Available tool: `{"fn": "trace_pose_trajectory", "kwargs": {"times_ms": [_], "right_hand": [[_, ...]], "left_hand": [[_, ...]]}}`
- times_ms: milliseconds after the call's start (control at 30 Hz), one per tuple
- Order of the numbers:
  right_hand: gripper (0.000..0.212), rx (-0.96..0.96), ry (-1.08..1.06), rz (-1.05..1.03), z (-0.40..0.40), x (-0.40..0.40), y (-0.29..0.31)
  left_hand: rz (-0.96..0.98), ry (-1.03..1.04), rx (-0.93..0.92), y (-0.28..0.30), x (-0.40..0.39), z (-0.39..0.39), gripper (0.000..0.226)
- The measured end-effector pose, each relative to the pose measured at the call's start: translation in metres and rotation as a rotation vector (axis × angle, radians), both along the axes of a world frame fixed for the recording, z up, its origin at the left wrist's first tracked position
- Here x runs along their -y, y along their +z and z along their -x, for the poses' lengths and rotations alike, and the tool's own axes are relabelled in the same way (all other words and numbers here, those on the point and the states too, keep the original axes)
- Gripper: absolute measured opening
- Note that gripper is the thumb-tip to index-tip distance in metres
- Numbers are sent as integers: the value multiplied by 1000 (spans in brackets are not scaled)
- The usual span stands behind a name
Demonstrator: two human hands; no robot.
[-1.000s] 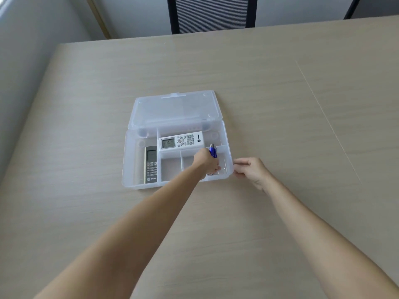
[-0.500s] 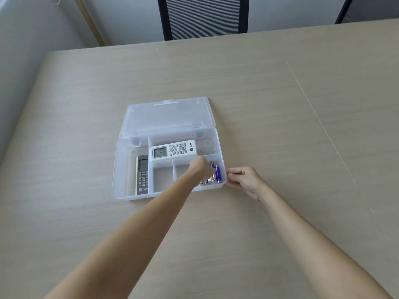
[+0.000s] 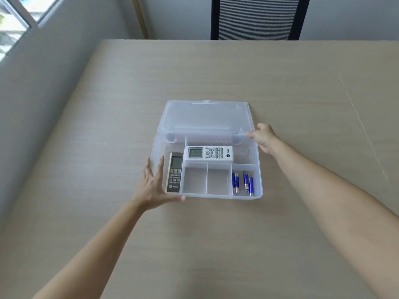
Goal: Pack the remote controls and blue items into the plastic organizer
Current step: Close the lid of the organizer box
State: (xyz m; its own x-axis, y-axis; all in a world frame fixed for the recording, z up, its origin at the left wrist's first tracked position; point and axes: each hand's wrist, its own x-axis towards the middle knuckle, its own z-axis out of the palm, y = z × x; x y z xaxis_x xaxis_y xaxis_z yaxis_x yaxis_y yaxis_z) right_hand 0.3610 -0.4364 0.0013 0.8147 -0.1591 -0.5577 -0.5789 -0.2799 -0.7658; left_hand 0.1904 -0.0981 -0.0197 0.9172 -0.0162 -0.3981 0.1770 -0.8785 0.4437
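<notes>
On the desk: a clear plastic organizer (image 3: 258, 169) sits mid-surface, its lid (image 3: 205, 117) swung back flat toward the far side.
Desk (image 3: 302, 212): bare wood-grain surface runs wide on every side of the organizer; the left edge drops beside a grey wall, the far edge meets a black mesh chair (image 3: 254, 18).
White remote (image 3: 209, 153): lies crosswise in the long rear compartment, free space to its right.
Dark remote (image 3: 174, 172): lies lengthwise in the left compartment, close along the divider.
Blue batteries (image 3: 242, 182): four or so, lying lengthwise in the front right compartment.
Middle front compartments: two, side by side between the dark remote and the batteries.
Left hand (image 3: 154, 186): fingers spread, grip apart, thumb along the organizer's front rim, fingertips at its left wall.
Right hand (image 3: 264, 137): grip closed on the lid's near right corner, at the hinge line.
</notes>
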Motion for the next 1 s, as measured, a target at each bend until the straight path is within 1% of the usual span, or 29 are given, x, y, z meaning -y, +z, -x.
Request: {"fn": "trace_pose_trajectory", "kwargs": {"times_ms": [33, 67, 167, 233, 333, 367, 400, 500, 533, 633, 700, 733, 767, 800, 833, 867, 900, 933, 967, 1000], "right_hand": [[78, -17, -5, 16, -6, -4, -1], [82, -25, -22, 32, -13, -7, -4], [77, -53, -90, 73, -30, -10, -13], [72, -44, -125, 91, -34, -12, -18], [70, 51, -183, 60, -31, -15, -17], [67, 88, -198, 23, -28, -16, -12], [57, 124, -206, -47, -24, -17, -7], [17, 178, -267, -362, -7, -19, 24], [15, 171, -270, -467, 0, -16, 35], [70, 143, -203, -720, 26, 4, 60], [91, 89, -162, -830, 49, 15, 71], [102, 47, -135, -823, 62, 18, 74], [110, 3, -100, -760, 73, 20, 75], [112, -39, -61, -684, 85, 20, 75], [109, -67, -29, -624, 96, 18, 72], [103, -82, -1, -587, 110, 15, 71], [92, -99, 29, -564, 119, 12, 66], [76, -111, 64, -540, 127, 5, 63], [64, -103, 94, -500, 134, 0, 60], [60, -84, 118, -438, 141, -6, 57]], "left_hand": [[-29, -13, 10, -4, 0, 0, 152], [-63, -13, 28, -7, 1, 0, 153], [-145, 9, 94, -15, 4, 0, 154], [-147, 17, 121, -17, 6, 1, 156], [-145, 35, 150, -16, 9, 1, 159], [-146, 39, 153, -15, 9, 2, 159], [-149, 40, 154, -14, 10, 2, 160], [-147, 50, 133, -10, 11, 2, 163], [-137, 63, 118, -8, 11, 2, 164], [-89, 75, 76, 1, 14, 0, 167], [15, 62, 69, 6, 11, -2, 167], [120, 76, 60, 9, 7, -2, 166], [259, 110, 34, 13, 2, -2, 162], [420, 161, -5, 19, -5, 0, 156], [585, 228, -58, 24, -13, 2, 151], [735, 306, -126, 29, -21, 6, 151], [853, 396, -180, 33, -29, 10, 156], [926, 473, -205, 34, -35, 13, 159], [963, 523, -204, 35, -37, 16, 157], [975, 551, -186, 35, -37, 20, 151]]}}
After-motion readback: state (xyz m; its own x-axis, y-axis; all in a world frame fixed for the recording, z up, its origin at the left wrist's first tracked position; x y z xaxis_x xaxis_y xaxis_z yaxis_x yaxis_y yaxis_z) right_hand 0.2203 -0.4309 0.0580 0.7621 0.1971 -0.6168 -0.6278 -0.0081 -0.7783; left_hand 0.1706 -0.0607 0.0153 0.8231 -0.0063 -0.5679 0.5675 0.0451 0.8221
